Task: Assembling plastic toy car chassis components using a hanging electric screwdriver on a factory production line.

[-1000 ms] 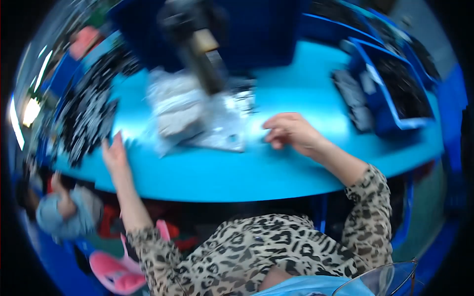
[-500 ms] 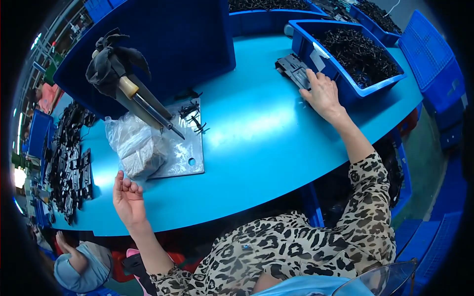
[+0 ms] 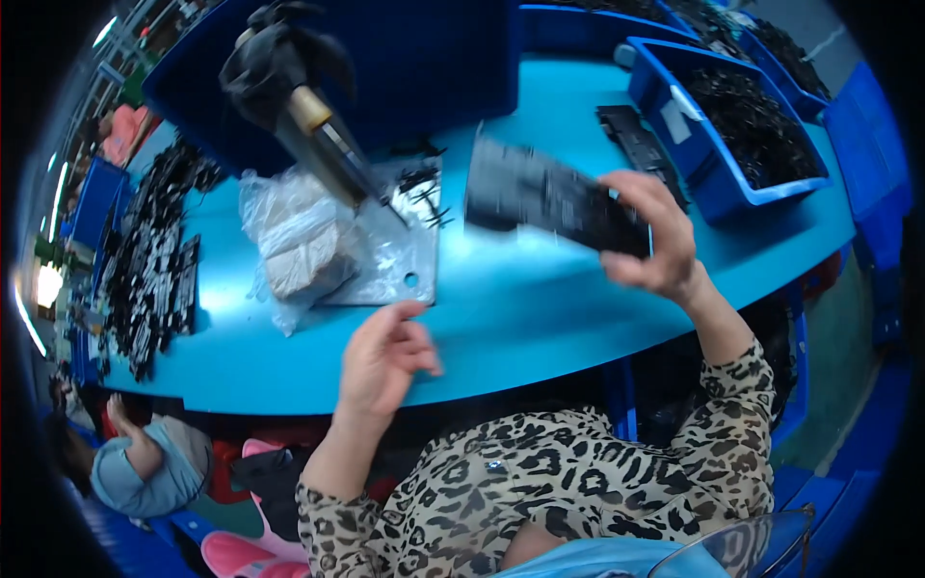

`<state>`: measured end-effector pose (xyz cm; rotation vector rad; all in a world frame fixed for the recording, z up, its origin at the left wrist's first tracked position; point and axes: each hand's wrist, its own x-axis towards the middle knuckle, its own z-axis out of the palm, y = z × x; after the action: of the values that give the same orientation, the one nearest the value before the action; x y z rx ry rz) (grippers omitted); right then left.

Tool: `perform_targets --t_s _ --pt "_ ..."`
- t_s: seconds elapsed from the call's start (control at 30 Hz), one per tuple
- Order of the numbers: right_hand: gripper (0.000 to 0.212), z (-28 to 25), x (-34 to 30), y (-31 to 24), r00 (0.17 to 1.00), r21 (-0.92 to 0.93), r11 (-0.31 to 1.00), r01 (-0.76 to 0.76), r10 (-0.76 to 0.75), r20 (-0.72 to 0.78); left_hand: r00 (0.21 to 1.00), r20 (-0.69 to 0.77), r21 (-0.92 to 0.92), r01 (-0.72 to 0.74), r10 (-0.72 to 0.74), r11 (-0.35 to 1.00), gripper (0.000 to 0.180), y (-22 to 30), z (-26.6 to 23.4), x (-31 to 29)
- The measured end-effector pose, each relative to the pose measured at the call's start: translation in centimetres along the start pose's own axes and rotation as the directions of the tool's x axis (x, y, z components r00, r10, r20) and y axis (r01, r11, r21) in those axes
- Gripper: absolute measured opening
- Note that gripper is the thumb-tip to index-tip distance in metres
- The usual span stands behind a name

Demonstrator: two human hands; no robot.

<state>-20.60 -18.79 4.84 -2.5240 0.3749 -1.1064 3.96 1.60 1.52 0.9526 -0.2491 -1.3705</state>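
Note:
My right hand (image 3: 660,236) grips a flat black plastic part (image 3: 549,197) by its right end and holds it up over the blue table; motion blurs it. A second black plastic part (image 3: 636,144) lies on the table beside the blue bin of small black pieces. My left hand (image 3: 385,361), empty with loosely curled fingers apart, hovers by the table's near edge. Beyond it is a metal plate (image 3: 419,255) with thin black pieces on it. A soldering iron (image 3: 337,144), cloth wrapped about its upper end, slants tip down over the plate.
A plastic-wrapped block (image 3: 308,255) sits at the plate's left. Many black parts (image 3: 154,275) are heaped on the table's left. A large blue bin (image 3: 424,67) stands behind the iron, and a blue bin (image 3: 737,183) is at right. Another person (image 3: 154,467) sits at lower left.
My right hand has lifted a black plastic part from beside the bin and brought it toward the middle. My left hand has moved right, its fingers more curled. The view has shifted.

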Motion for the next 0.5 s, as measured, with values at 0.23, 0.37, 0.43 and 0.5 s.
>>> perform_targets --t_s 0.23,0.37,0.43,0.5 --pt "0.055 5.9 -0.1 -5.0 0.987 0.207 0.975 0.082 -0.109 0.121 0.973 0.208 0.014 0.097 -0.098 0.995 0.034 -3.0 3.7 -0.1" --pt "0.052 7.3 -0.2 -6.2 0.971 0.210 0.977 -0.043 -0.009 0.238 0.969 0.217 -0.208 -0.074 0.119 0.975 0.036 -2.5 3.6 -0.3" --pt "0.052 7.7 -0.1 -6.9 0.954 0.226 0.973 -0.039 -0.031 0.297 0.999 -0.002 -0.252 -0.035 0.035 0.967 0.027 -2.0 2.8 0.5" --pt "0.051 8.1 0.4 -6.7 0.933 0.300 0.942 -0.148 0.032 0.359 0.986 -0.156 -0.276 -0.108 0.066 0.955 0.022 -2.0 2.1 1.4"
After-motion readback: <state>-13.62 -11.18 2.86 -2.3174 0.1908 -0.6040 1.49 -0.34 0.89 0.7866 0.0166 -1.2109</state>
